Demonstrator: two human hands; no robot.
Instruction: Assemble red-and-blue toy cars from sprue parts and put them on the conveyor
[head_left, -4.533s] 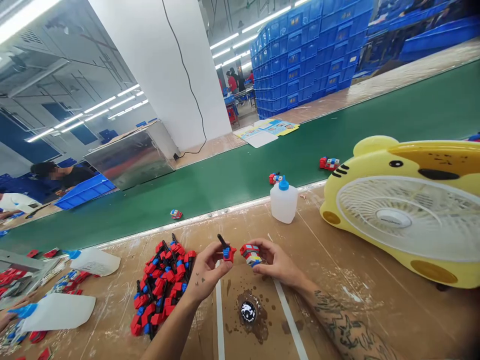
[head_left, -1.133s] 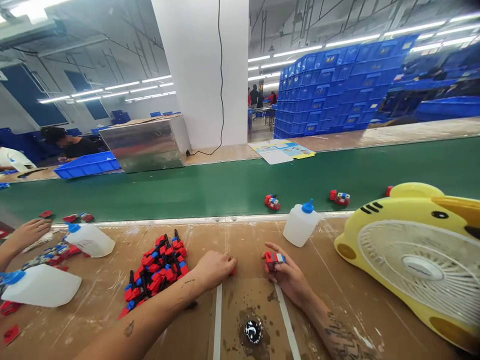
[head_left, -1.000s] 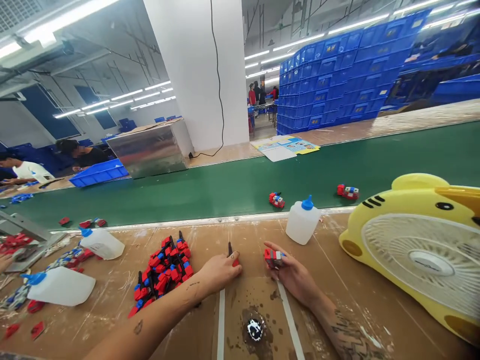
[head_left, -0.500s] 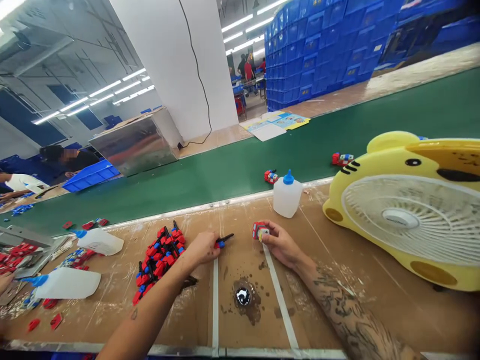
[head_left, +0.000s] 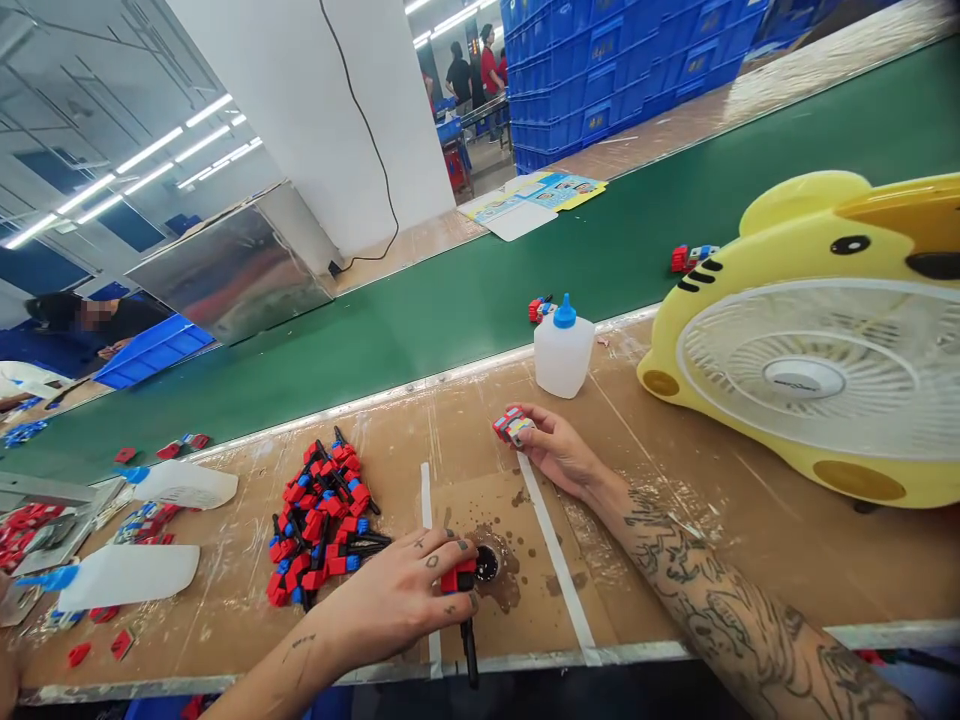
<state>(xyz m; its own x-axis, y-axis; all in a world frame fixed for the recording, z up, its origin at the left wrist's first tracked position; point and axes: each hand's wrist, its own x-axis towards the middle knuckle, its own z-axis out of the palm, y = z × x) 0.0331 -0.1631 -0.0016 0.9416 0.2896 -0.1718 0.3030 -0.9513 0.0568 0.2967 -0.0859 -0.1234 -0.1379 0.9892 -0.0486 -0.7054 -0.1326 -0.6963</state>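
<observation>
My left hand is closed on a red part with a black rod pointing down toward the table's front edge. That part is right beside a small round pot of dark liquid, ringed by wet spots on the cardboard. Higher and to the right, my right hand pinches a small red, white and grey toy piece just above the top of a white tape strip. Left of my left hand lies a pile of red, blue and black parts.
A white bottle with a blue tip stands behind my right hand. At right is a yellow fan. Two bottles lie at left, one here. Beyond runs a green conveyor belt. A person sits at far left.
My left hand has moved down and toward me, with the part's black rod now pointing downward beside the pot. The piece in my right hand has turned. The camera view has tilted down.
</observation>
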